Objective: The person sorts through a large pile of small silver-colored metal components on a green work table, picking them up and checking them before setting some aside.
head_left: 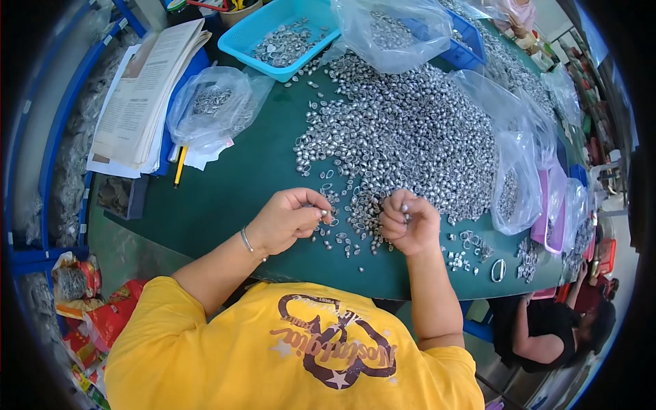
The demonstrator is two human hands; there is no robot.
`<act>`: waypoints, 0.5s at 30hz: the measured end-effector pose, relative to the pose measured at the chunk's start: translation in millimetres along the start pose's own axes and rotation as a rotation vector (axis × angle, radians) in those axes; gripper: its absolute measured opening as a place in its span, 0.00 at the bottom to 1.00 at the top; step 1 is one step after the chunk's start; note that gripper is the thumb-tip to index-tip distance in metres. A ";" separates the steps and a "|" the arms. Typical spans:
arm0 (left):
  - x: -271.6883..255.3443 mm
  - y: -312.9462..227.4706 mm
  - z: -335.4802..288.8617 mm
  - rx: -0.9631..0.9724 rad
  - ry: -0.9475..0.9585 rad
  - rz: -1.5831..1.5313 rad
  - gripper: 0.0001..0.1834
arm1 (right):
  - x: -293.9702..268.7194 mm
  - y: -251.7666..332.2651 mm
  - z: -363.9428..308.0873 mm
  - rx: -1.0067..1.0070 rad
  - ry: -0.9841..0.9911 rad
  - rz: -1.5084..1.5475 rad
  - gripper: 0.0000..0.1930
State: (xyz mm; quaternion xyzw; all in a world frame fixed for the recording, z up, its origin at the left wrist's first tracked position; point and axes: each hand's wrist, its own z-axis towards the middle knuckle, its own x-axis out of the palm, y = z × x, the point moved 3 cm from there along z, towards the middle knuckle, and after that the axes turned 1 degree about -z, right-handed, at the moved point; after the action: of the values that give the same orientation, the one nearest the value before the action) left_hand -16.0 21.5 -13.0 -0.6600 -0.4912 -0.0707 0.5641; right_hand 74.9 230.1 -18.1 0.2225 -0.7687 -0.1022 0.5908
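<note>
A broad heap of small silvery metal pieces (417,130), rounded and ring-like, covers the middle of the green table (225,184). At the heap's near left edge, my left hand (290,220) is closed, thumb against forefinger, pinching a small metal piece (323,212). My right hand (412,222) is raised over the heap's near edge with its fingers curled in, and a few of the same small pieces (405,208) show between them. Scattered loose pieces (342,240) lie on the table between and below my hands.
A turquoise basket (236,48) of pieces stands at the back, beside a clear plastic bag (393,34). Another bag (219,106), a yellow pen (180,167) and stacked papers (140,96) lie left. Small sorted groups (468,249) sit right. A co-worker (547,328) sits at far right.
</note>
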 end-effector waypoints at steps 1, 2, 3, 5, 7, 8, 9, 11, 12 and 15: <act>-2.8 1.1 0.8 -0.001 -0.001 -0.038 0.07 | -1.7 4.9 -0.2 -0.014 -0.043 -0.045 0.07; -4.5 2.2 1.0 -0.003 -0.003 -0.076 0.07 | -3.1 9.4 0.5 -0.028 -0.085 -0.091 0.08; -5.0 2.9 1.0 -0.005 -0.005 -0.074 0.07 | 4.0 8.2 4.7 -0.027 -0.084 -0.087 0.08; -3.1 4.8 2.0 -0.034 -0.026 -0.108 0.08 | 20.7 13.8 13.6 -0.212 -0.478 -1.346 0.08; 2.9 5.3 4.1 -0.055 -0.042 -0.132 0.08 | 17.5 9.2 26.7 -0.488 -0.404 -1.716 0.07; 5.8 6.1 5.3 -0.074 -0.061 -0.159 0.08 | 20.7 3.7 29.1 -0.777 -0.303 -2.072 0.07; 6.3 6.3 5.0 -0.068 -0.069 -0.157 0.08 | 29.1 0.4 31.8 -0.632 -0.414 -2.147 0.06; 7.6 6.5 4.5 -0.059 -0.021 -0.219 0.07 | 36.7 0.3 36.4 -0.561 -0.377 -2.247 0.06; 6.4 7.0 4.5 -0.057 -0.025 -0.218 0.07 | 37.7 -0.7 37.7 -0.481 -0.354 -2.350 0.06; 4.6 8.1 4.9 -0.072 0.022 -0.245 0.07 | 34.8 -0.2 42.9 -0.445 -0.329 -2.390 0.06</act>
State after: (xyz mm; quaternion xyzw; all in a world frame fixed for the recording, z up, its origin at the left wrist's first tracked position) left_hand -10.0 29.1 -17.2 -0.6141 -0.5590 -0.1638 0.5325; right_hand 26.9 209.2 -0.2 0.6663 -0.1124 -0.7357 0.0467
